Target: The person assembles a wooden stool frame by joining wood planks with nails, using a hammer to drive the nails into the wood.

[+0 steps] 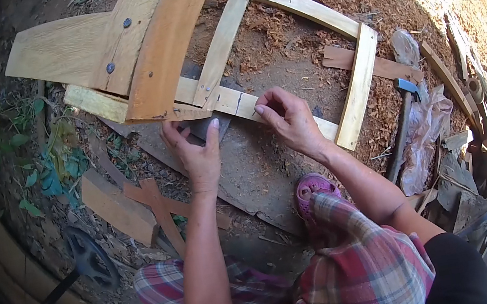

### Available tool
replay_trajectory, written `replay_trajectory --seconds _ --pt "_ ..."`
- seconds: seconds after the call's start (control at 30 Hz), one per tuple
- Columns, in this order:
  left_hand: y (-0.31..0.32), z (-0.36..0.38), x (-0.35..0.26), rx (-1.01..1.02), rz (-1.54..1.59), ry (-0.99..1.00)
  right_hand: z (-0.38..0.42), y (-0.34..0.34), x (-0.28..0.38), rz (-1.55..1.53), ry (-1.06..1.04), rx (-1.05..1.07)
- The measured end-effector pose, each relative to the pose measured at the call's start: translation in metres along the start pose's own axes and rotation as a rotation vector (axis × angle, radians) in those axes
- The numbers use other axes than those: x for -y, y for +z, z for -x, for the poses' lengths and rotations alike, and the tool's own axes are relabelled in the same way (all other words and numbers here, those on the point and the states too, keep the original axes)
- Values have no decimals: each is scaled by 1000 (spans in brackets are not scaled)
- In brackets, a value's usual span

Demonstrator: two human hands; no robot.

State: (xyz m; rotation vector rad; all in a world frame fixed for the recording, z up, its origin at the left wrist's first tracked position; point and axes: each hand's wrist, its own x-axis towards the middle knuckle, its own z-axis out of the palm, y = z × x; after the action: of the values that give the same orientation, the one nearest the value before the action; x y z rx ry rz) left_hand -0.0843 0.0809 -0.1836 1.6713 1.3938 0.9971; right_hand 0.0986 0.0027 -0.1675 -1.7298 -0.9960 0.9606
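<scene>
A pale wooden frame of nailed slats (356, 87) lies on the ground, joined at the left to thicker boards. My left hand (195, 160) is at the lower end of a brown board (168, 55), thumb and fingers spread apart; some fingertips are hidden behind its edge. My right hand (295, 122) is closed in a pinch, its thumb tip at the frame's near rail (228, 100), which carries dark marks. Whatever lies between those fingers is too small to make out. Dark bolt heads (127, 22) show on the wide plank (131, 39).
Right of the frame lie a hammer (404, 90), a crumpled plastic bag (426, 137) and scrap wood. Offcuts (116, 205) and a dark wheel-shaped handle (90, 258) are at left. Wood shavings (300, 30) cover the ground beyond. A pink clog (314, 186) is below my right hand.
</scene>
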Motion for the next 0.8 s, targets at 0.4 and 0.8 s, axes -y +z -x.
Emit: replay_trajectory --seconds 0.4,0.8 --pt "32 -12 21 -23 -61 98 -25 -1 -1 -67 -21 -42" --pt "25 -15 23 95 -78 160 -109 4 -3 266 -636 -256"
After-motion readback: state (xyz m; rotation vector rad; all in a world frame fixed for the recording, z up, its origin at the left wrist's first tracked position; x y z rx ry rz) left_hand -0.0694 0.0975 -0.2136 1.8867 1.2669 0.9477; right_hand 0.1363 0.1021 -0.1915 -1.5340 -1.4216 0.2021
